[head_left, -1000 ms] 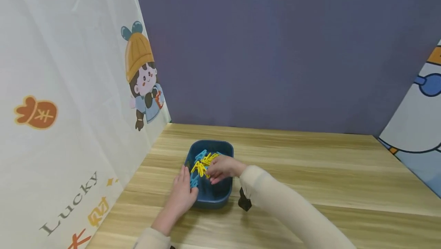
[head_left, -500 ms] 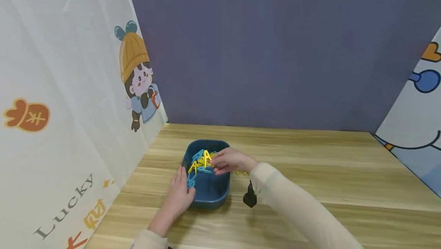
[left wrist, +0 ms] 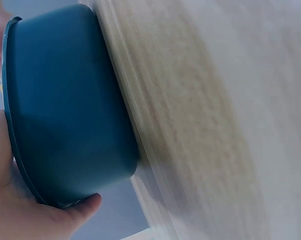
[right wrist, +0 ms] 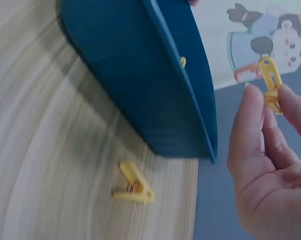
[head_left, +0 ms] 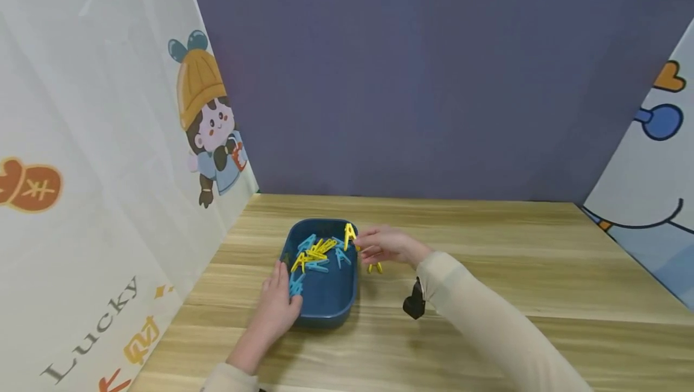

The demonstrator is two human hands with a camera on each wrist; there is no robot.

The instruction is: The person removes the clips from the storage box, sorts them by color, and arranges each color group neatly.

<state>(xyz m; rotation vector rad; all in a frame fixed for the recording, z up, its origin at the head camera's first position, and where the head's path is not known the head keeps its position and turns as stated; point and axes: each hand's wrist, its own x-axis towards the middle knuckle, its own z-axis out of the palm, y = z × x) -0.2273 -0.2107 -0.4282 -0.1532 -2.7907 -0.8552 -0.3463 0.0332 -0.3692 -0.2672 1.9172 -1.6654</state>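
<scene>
A dark blue tub (head_left: 325, 311) (left wrist: 65, 105) (right wrist: 140, 75) sits on the wooden table (head_left: 488, 247) and holds several yellow and blue clothespins (head_left: 317, 253). My left hand (head_left: 278, 301) (left wrist: 20, 210) rests against the tub's near left wall, thumb over the rim. My right hand (head_left: 379, 246) (right wrist: 275, 165) is just right of the tub and pinches a yellow clothespin (head_left: 349, 234) (right wrist: 270, 82) at its fingertips above the rim. Another yellow clothespin (head_left: 375, 268) (right wrist: 134, 186) lies on the table beside the tub, under that hand.
A black wrist camera (head_left: 414, 303) hangs under my right sleeve. A white cartoon-printed curtain (head_left: 108, 139) stands to the left, a purple wall (head_left: 434, 79) behind, and another printed panel (head_left: 650, 199) at the right. The table runs bare to the right.
My right hand has come out of the tub to its right side with a yellow clothespin. A second yellow clothespin now lies on the table. The left hand has stayed on the tub.
</scene>
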